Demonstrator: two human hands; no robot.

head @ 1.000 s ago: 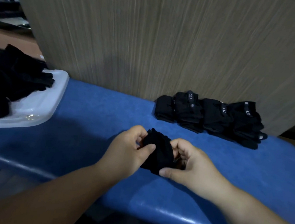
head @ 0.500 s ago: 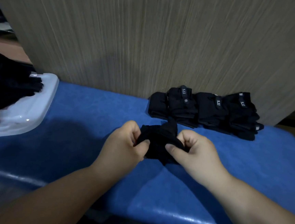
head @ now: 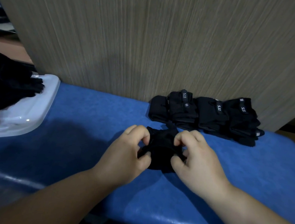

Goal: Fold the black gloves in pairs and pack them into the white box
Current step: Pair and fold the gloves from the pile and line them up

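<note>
A bundled pair of black gloves (head: 161,148) rests on the blue padded surface (head: 88,124) at the centre. My left hand (head: 127,154) pinches its left side and my right hand (head: 196,160) pinches its right side, thumbs underneath and fingers curled over the top. A row of several folded black glove pairs (head: 205,115) with small white labels lies just behind, against the wall panel. At the far left a white box (head: 36,112) holds a heap of loose black gloves (head: 6,85).
A tall wood-grain panel (head: 149,40) stands along the back edge of the blue surface. The rounded front edge of the surface (head: 160,218) runs close below my forearms. Dark floor and clutter show at the left margin.
The glove bundle has been lowered and pressed onto the blue surface. Both hands have rolled over its top, fingers now curled down on it. The view has shifted slightly.
</note>
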